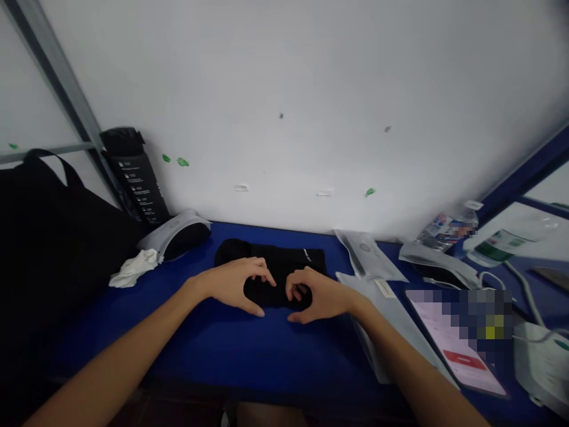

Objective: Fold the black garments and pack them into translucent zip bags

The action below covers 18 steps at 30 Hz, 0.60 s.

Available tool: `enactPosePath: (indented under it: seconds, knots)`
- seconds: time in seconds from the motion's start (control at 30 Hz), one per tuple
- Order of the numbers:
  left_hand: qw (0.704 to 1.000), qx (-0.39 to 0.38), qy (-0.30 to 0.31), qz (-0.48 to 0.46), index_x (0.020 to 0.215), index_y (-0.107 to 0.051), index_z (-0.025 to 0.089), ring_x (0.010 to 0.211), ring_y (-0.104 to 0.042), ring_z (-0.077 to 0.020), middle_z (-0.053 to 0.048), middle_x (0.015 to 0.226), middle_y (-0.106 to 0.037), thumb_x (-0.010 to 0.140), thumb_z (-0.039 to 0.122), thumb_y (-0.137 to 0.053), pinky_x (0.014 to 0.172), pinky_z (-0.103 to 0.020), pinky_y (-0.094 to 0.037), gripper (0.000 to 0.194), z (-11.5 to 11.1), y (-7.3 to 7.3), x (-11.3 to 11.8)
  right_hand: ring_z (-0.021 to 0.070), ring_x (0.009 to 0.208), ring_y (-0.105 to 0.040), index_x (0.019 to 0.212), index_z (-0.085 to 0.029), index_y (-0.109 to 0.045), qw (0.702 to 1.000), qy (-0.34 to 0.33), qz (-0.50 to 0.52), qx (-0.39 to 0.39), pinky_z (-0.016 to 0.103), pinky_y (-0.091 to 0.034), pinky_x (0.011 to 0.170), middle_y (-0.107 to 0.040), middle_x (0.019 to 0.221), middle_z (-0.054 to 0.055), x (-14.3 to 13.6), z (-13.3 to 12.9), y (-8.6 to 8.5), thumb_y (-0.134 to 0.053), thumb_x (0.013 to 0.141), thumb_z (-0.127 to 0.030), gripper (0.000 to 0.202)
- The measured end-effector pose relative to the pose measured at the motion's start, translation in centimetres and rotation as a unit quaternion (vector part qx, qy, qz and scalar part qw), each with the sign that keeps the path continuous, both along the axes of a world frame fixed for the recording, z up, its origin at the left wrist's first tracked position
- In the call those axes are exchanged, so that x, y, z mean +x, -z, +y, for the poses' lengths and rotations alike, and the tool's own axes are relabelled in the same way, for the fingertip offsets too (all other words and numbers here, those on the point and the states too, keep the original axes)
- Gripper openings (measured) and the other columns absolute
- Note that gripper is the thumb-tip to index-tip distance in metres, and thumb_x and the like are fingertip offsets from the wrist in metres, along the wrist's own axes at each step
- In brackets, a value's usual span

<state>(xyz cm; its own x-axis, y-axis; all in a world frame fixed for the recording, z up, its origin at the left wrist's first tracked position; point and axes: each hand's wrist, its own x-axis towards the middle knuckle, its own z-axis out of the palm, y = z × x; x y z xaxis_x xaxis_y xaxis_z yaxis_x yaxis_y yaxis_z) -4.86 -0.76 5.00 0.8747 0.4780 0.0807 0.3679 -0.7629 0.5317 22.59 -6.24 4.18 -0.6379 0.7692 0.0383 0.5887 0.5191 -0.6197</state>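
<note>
A black fabric item is lying flat on the blue tabletop, directly beyond and between the fingers of both hands. The current step appears to be hand positioning at the item's near edge; any grip from here would call for closing the thumbs toward the fingers. The left hand is holding its fingers loosely curved, with the thumb well apart. The right hand is mirroring this, its fingers curling more tightly and its thumb standing apart. Neither hand is visibly gripping anything; fingertip contact with the fabric cannot be confirmed. To the left of the fingers, a crumpled white tissue is lying beside a grey pouch. To their right, a large frosted bag is lying partly behind the right forearm.
</note>
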Motion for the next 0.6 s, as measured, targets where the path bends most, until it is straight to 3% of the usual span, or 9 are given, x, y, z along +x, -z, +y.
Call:
enactPosePath:
  seconds: [0.07, 0.13, 0.27, 0.33, 0.47, 0.6]
  knots:
    - [1.000, -0.002, -0.003, -0.008, 0.120, -0.074, 0.030, 0.095, -0.065, -0.0201, -0.004, 0.113, -0.068, 0.081, 0.027, -0.080, 0.081, -0.030, -0.052, 0.040, 0.0, -0.2, -0.2, 0.0161, 0.079, -0.059, 0.089, -0.023, -0.068, 1.000, -0.004, 0.005, -0.016, 0.029, -0.049, 0.076, -0.065, 0.083, -0.003, 0.4, 0.1, -0.1, -0.083, 0.069, -0.018, 0.026]
    - [1.000, -0.013, -0.009, -0.019, 0.118, -0.075, 0.028, 0.094, -0.067, -0.0188, -0.003, 0.112, -0.071, 0.082, 0.018, -0.073, 0.082, -0.029, -0.053, 0.038, 0.1, -0.4, -0.4, 0.0156, 0.080, -0.058, 0.095, -0.022, -0.068, 0.999, -0.013, 0.014, -0.035, 0.028, -0.049, 0.073, -0.065, 0.089, -0.002, 1.0, 0.2, -0.3, -0.076, 0.065, -0.008, 0.034]
    - [0.998, -0.025, -0.042, -0.032, 0.117, -0.076, 0.026, 0.094, -0.069, -0.0187, -0.003, 0.107, -0.075, 0.087, 0.021, -0.068, 0.083, -0.028, -0.054, 0.031, 0.4, -0.9, -0.7, 0.0162, 0.085, -0.058, 0.107, -0.022, -0.065, 0.998, -0.027, 0.025, -0.042, 0.028, -0.050, 0.073, -0.065, 0.100, 0.000, 1.7, 0.4, -0.4, -0.067, 0.063, -0.002, 0.049]
    - [0.997, -0.007, -0.061, -0.036, 0.117, -0.076, 0.027, 0.092, -0.070, -0.0186, -0.003, 0.104, -0.076, 0.092, 0.025, -0.065, 0.081, -0.029, -0.054, 0.027, 0.4, -0.9, -0.6, 0.0160, 0.084, -0.058, 0.107, -0.022, -0.064, 0.999, -0.004, 0.041, -0.007, 0.028, -0.049, 0.074, -0.065, 0.099, 0.000, 1.7, 0.5, -0.2, -0.061, 0.064, 0.000, 0.049]
    - [0.990, 0.062, -0.112, -0.062, 0.120, -0.074, 0.029, 0.091, -0.069, -0.0188, -0.003, 0.104, -0.075, 0.096, 0.029, -0.061, 0.082, -0.031, -0.052, 0.027, 0.9, -0.4, -0.4, 0.0172, 0.083, -0.059, 0.105, -0.022, -0.062, 0.983, 0.106, 0.087, 0.121, 0.032, -0.048, 0.077, -0.065, 0.097, 0.001, 1.8, 1.3, 0.4, -0.055, 0.068, 0.002, 0.045]
    - [0.975, 0.139, -0.161, -0.064, 0.118, -0.072, 0.028, 0.093, -0.066, -0.0208, -0.003, 0.108, -0.073, 0.099, 0.036, -0.062, 0.092, -0.038, -0.049, 0.023, 1.7, 0.6, -0.2, 0.0255, 0.101, -0.059, 0.113, -0.022, -0.063, 0.956, 0.175, 0.001, 0.236, 0.041, -0.047, 0.091, -0.065, 0.114, 0.008, 2.4, 1.9, 1.0, -0.054, 0.073, 0.000, 0.047]
